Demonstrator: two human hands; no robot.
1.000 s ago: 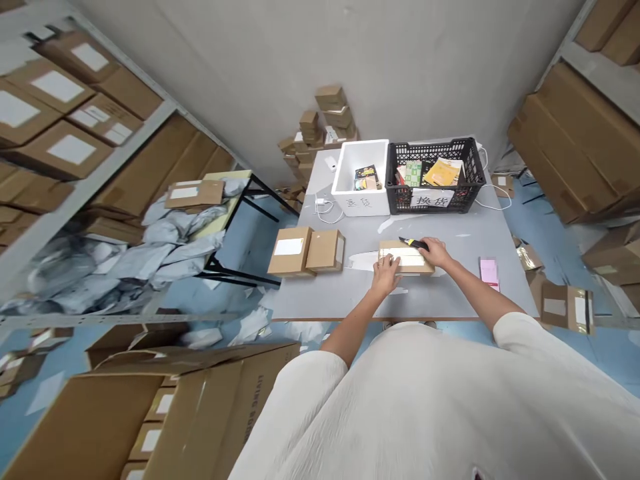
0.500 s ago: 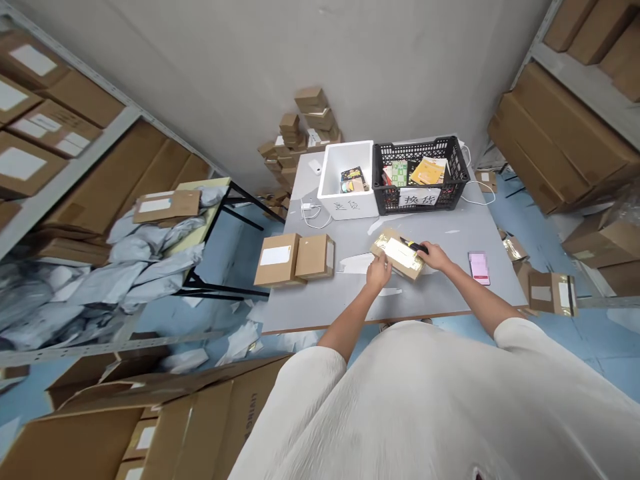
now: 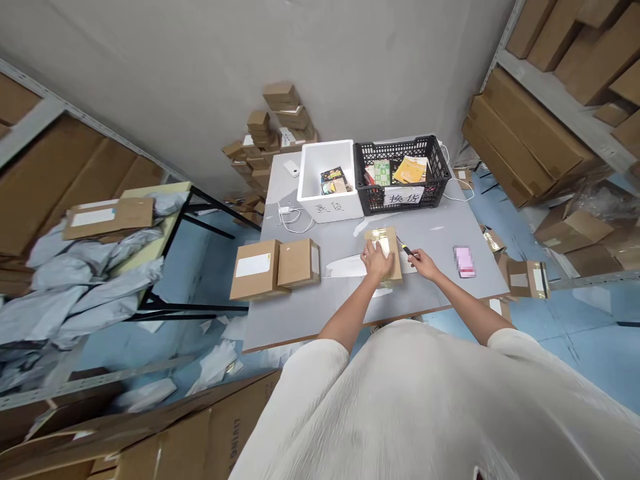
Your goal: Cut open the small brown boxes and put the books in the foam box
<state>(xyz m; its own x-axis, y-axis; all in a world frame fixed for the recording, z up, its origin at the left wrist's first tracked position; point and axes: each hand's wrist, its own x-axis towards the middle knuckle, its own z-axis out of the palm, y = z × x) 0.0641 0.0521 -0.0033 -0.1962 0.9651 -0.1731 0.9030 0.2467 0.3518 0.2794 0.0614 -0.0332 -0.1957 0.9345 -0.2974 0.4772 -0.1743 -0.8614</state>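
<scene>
Closed on a slim black-and-yellow utility knife (image 3: 411, 254), the right hand (image 3: 425, 265) flanks a brown cardboard box (image 3: 395, 265) on the grey table (image 3: 293, 317), now turned long-side to the knife; left hand (image 3: 377, 262) spread atop, knife contact unclear.

Taped carton (image 3: 395, 265), brown, with gold tape (image 3: 379, 233); cutter (image 3: 411, 253), black with yellow; tabletop (image 3: 310, 315), grey, brown-edged; bin (image 3: 306, 208), white, black lettering (image 3: 329, 208); crate (image 3: 369, 201), black, lattice-patterned; one packet (image 3: 411, 170), orange-yellow; another packet (image 3: 382, 173), green and white; phone (image 3: 465, 261), pink-screened; shirt (image 3: 400, 393), white; floor (image 3: 590, 363), blue.
</scene>
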